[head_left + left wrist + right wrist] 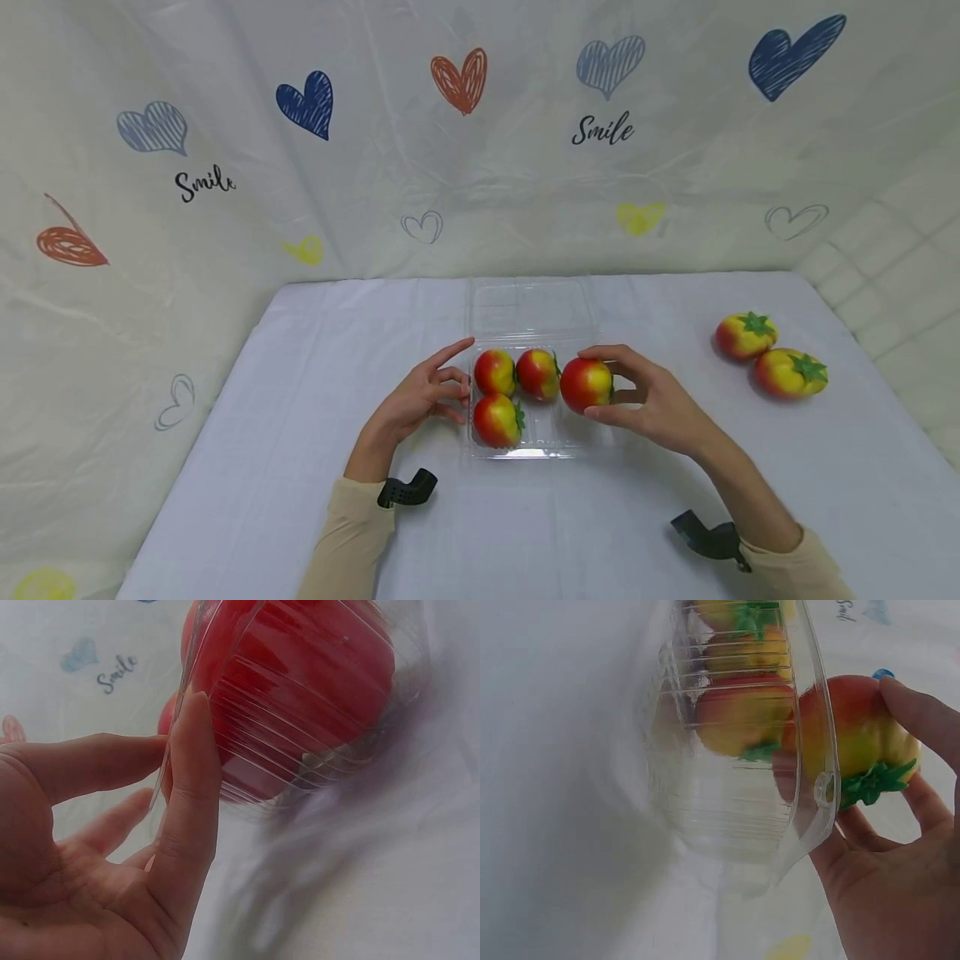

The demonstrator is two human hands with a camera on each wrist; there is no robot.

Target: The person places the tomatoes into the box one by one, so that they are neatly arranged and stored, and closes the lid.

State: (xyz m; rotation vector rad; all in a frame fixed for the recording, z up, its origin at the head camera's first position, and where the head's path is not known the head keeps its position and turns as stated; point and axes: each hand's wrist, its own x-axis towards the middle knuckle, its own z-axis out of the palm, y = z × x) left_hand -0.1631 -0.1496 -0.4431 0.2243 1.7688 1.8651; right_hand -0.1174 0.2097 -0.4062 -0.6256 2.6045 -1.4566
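My left hand [425, 394] is at the left edge of a hinged clear plastic container [551, 429]; in the left wrist view its fingers pinch the rim [169, 750]. Inside the container sit three round red-and-yellow fruits with green leafy tops: one at back left [494, 372], one beside it [537, 374], one at front left [498, 420]. My right hand [656, 404] grips another such fruit [586, 385] between thumb and fingers, over the container's right part. From the right wrist, this fruit [859, 727] shows at rim height, its green top [877, 782] facing the hand.
Two more of these fruits, one behind [746, 335] and one in front [790, 372], lie at the table's back right. The container's clear lid [532, 307] is folded back flat toward the far edge. A white cloth covers the table [315, 350]; a heart-printed curtain [375, 192] hangs behind.
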